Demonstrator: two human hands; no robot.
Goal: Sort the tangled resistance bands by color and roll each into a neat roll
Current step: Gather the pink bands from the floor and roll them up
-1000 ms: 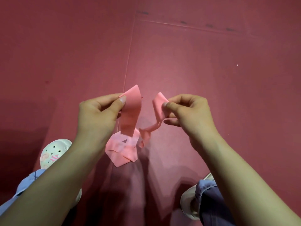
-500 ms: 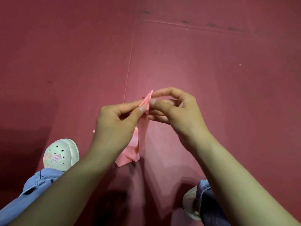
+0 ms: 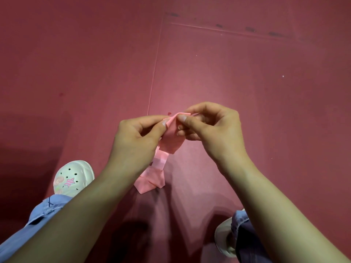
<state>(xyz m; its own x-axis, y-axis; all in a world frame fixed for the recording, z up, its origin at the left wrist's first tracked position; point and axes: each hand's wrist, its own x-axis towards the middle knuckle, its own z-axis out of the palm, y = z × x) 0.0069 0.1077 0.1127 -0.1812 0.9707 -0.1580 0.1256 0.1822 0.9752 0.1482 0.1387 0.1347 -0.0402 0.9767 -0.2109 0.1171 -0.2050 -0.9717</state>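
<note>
Pink band (image 3: 171,142): one, seemingly doubled, pinched by left hand (image 3: 136,138), right hand (image 3: 213,130).

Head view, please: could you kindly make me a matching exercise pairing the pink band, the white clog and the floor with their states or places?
Things: 1 pink band; 2 white clog; 3 floor.
Descriptions: A dark red, with a thin seam; B pinched at its top by left hand and right hand; C lower left, bearing a pink star.
Pairs: 1-B; 2-C; 3-A.
</note>
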